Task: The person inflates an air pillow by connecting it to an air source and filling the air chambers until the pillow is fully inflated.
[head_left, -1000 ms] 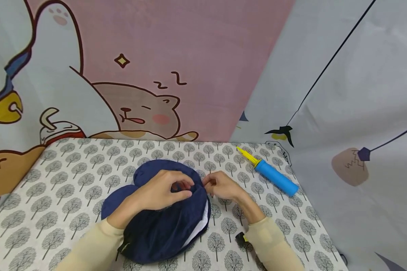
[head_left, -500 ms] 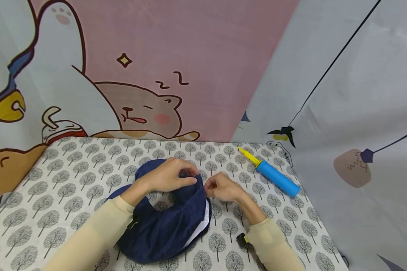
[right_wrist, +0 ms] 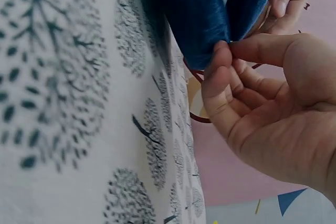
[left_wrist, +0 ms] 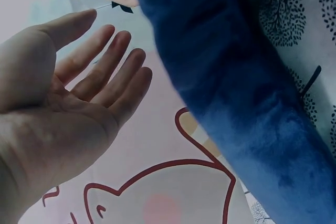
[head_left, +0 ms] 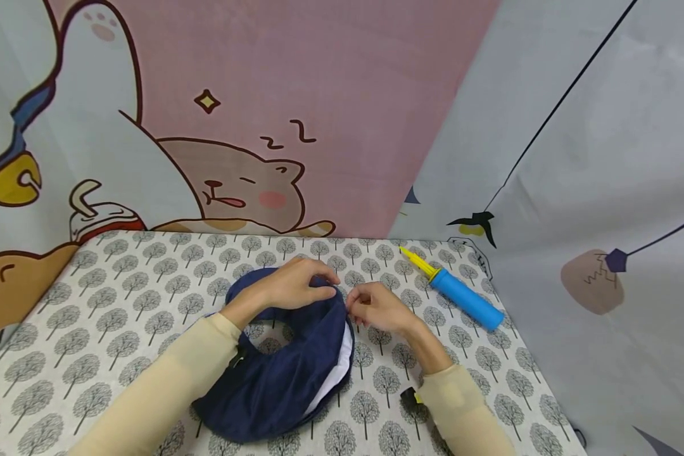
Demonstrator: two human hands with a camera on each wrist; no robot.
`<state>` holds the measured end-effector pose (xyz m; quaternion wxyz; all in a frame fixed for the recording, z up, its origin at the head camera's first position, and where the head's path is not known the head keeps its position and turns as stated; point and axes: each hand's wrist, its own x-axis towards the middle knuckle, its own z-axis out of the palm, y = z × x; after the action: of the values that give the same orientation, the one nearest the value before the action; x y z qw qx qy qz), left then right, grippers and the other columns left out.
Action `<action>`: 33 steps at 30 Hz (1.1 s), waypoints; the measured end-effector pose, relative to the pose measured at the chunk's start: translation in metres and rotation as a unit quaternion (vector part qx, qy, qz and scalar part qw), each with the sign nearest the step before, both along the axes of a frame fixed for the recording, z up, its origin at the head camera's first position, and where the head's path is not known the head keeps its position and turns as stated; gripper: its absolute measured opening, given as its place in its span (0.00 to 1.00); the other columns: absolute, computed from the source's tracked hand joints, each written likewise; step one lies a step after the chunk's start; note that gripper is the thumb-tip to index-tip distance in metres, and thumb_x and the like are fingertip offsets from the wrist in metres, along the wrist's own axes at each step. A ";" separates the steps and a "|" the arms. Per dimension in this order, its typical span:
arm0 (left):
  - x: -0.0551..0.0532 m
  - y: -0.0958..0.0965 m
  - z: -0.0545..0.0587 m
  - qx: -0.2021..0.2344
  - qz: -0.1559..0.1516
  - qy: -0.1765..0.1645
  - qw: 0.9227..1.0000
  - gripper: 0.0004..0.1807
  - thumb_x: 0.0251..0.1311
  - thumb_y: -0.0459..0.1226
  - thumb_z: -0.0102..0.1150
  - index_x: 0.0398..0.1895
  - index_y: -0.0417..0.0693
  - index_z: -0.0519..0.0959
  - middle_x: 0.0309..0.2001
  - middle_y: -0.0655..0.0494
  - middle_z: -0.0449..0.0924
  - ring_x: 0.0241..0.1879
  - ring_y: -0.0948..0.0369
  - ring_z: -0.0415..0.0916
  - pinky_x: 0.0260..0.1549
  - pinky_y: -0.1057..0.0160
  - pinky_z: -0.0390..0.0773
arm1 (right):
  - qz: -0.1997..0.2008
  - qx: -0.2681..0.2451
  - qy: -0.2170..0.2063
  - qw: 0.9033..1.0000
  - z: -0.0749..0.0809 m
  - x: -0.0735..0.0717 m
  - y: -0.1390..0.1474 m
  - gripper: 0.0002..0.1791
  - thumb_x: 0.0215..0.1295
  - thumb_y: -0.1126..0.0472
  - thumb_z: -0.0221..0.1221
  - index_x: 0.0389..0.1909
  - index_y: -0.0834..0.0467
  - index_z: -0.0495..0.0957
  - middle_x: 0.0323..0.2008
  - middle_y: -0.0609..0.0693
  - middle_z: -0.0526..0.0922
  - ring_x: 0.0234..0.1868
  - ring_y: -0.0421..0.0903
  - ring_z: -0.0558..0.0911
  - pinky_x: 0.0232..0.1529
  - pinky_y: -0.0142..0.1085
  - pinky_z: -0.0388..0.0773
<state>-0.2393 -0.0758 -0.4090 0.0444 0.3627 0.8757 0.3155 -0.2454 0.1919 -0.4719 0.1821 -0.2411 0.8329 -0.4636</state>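
A navy blue U-shaped neck pillow (head_left: 273,386) lies on the table, with a white strip (head_left: 335,370) showing through a long opening in its right edge. My right hand (head_left: 383,311) is at the upper end of that opening. In the right wrist view, thumb and forefinger of my right hand (right_wrist: 273,98) pinch the pillow's zipper (right_wrist: 229,42) where both blue edges meet; the pull itself is hidden. Above the pillow's upper right part is my left hand (head_left: 291,285). The left wrist view shows my left hand (left_wrist: 79,87) with relaxed fingers, apart from the blue fabric (left_wrist: 220,61).
A blue hand pump (head_left: 467,301) with a yellow nozzle (head_left: 416,261) lies at the back right. A small black and yellow object (head_left: 411,399) sits beside my right sleeve. The table (head_left: 165,278) has a tree-print cloth and meets a printed curtain (head_left: 342,95) behind.
My left hand has moved right and slightly up, uncovering the pillow's central hole. My right hand has shifted slightly away along the edge, and the white strip reaches further up.
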 end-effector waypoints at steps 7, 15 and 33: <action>-0.013 0.007 -0.005 -0.024 0.010 -0.017 1.000 0.17 0.84 0.41 0.61 0.68 0.50 0.89 0.66 0.52 0.92 0.71 0.50 0.86 0.79 0.39 0.73 | -0.014 -0.035 0.021 0.999 0.007 -0.002 0.002 0.07 0.85 0.66 0.58 0.47 0.64 0.83 0.36 0.68 0.85 0.32 0.67 0.84 0.31 0.47 0.87; -0.023 0.013 -0.011 -0.015 -0.027 -0.047 0.998 0.16 0.86 0.38 0.58 0.67 0.49 0.90 0.64 0.51 0.92 0.69 0.52 0.87 0.72 0.48 0.82 | -0.046 -0.043 0.059 0.996 0.013 0.000 -0.001 0.06 0.83 0.66 0.61 0.47 0.61 0.86 0.33 0.68 0.86 0.31 0.63 0.85 0.32 0.44 0.87; -0.033 0.016 -0.019 -0.019 -0.013 -0.021 1.000 0.06 0.81 0.37 0.67 0.44 0.52 0.92 0.43 0.60 0.94 0.46 0.63 0.86 0.69 0.44 0.79 | 0.012 -0.023 0.124 0.992 0.017 0.004 0.006 0.05 0.80 0.68 0.64 0.47 0.67 0.86 0.32 0.62 0.86 0.25 0.36 0.77 0.28 0.30 0.75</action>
<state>-0.2719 -0.0597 -0.4276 0.0734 0.3669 0.8756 0.3056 -0.2411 0.1983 -0.4548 0.0769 -0.3106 0.8356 -0.4465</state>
